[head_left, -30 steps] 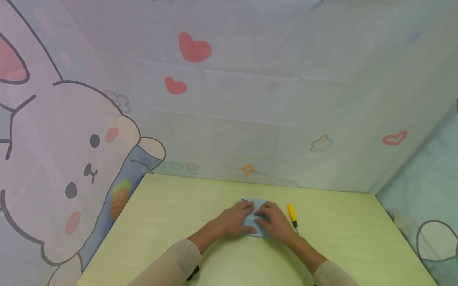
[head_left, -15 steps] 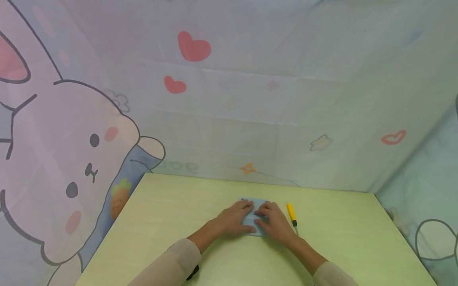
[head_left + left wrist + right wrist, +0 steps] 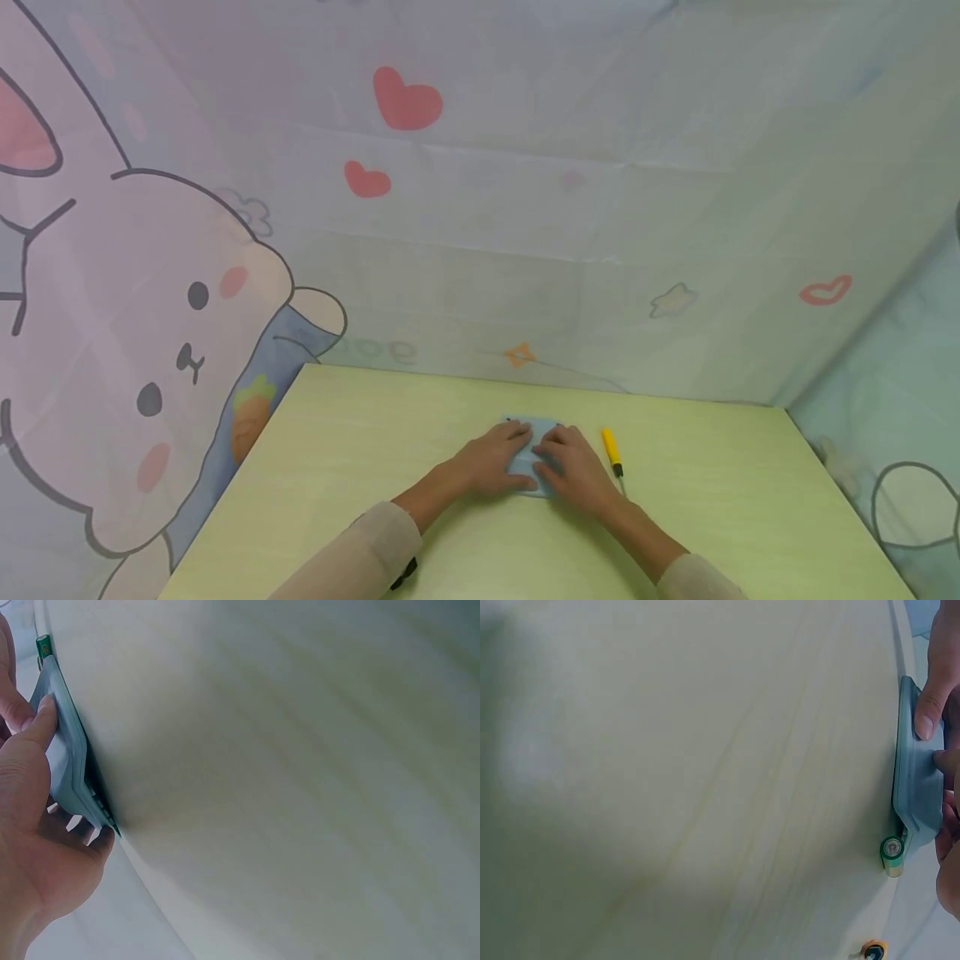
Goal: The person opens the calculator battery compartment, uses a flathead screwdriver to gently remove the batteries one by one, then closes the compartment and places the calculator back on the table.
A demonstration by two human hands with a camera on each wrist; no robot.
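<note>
A flat light-blue plastic device (image 3: 525, 461) lies on the table between both hands. My left hand (image 3: 487, 458) holds its left part, thumb on the top face; in the left wrist view the other fingers (image 3: 103, 838) reach round its end. My right hand (image 3: 581, 471) grips it from the right, fingers bent, with thumb and fingertips at its upper face. What lies under those fingertips is hidden. Beside the device's right end is a green battery (image 3: 894, 859), which the right hand covers in the head view.
A yellow-handled screwdriver (image 3: 611, 447) lies to the right of the right hand, its shaft partly behind the wrist. The pale yellow-green table (image 3: 375, 433) meets a printed cloth backdrop (image 3: 480, 250) at its back edge.
Both hands keep their places on the device. Only slight movement of the right hand shows, and the device and screwdriver stay where they were.
</note>
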